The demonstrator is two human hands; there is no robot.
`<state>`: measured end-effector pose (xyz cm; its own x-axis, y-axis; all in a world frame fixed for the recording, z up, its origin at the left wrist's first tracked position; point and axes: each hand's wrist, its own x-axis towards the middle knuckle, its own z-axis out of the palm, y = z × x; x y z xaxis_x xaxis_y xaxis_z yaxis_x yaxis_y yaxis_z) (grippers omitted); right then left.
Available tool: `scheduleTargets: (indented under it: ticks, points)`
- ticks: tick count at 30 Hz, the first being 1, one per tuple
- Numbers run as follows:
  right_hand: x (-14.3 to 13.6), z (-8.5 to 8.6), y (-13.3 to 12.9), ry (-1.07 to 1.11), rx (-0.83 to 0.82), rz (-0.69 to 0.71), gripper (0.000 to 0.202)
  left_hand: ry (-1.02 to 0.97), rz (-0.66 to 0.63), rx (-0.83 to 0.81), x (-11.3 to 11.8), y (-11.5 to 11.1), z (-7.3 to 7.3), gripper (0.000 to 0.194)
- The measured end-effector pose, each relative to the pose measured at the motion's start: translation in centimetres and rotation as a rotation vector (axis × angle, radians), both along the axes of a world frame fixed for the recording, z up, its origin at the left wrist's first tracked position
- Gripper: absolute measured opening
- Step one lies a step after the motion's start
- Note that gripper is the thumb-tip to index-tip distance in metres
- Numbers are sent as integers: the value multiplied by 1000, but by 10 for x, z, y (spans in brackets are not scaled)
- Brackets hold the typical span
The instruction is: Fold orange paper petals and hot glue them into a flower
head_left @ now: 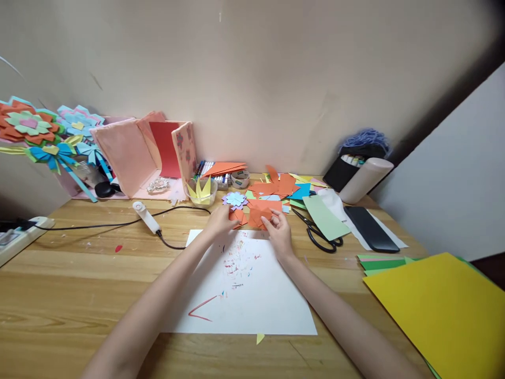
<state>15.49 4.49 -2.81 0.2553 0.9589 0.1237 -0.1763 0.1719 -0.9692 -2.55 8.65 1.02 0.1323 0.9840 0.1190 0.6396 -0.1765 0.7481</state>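
Note:
Both hands are at the far edge of a white paper sheet (252, 305) marked with a red V-shaped line and specks of colour. My left hand (220, 223) is closed, its fingertips on a small orange paper piece (239, 216). Between the thumb and fingers of my right hand (281, 234) is an orange paper square (257, 216). Just behind the left fingers lies a layered purple and light-blue paper flower (235, 199). Orange, blue and green paper scraps (276, 184) are piled beyond the hands.
Black-handled scissors (319, 239), a pale green sheet (325, 217) and a phone (371, 229) lie on the right. Yellow paper (442, 300) covers the near right corner. A white glue gun (145, 217) with its black cord, a clear cup (202, 192) and a pink box (126, 152) are leftward.

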Motion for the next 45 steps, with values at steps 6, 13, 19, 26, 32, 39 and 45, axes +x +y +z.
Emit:
scheduleTargets:
  ticks: [6, 13, 19, 26, 32, 39, 45]
  points:
    - [-3, 3, -1, -34, 29, 2, 39, 44, -23, -95, 2, 11, 7, 28]
    - [-6, 6, -6, 42, 10, 90, 31, -575, 44, -318, -16, -25, 21, 28]
    - [-16, 6, -19, 143, -105, 187, 37, -988, 158, -420, -19, -55, 13, 32]
    - [-19, 6, -19, 125, -84, 132, 37, -1095, 237, -368, -20, -67, 0, 32]
    - [-25, 5, -21, 27, -61, 226, 42, -1079, 161, -401, -9, -75, -5, 32]
    - [-27, 8, -26, -15, -61, 318, 39, -958, 181, -342, -5, -78, -7, 39]
    - [-26, 9, -26, -63, -20, 301, 33, -843, 211, -284, -12, -73, -8, 45]
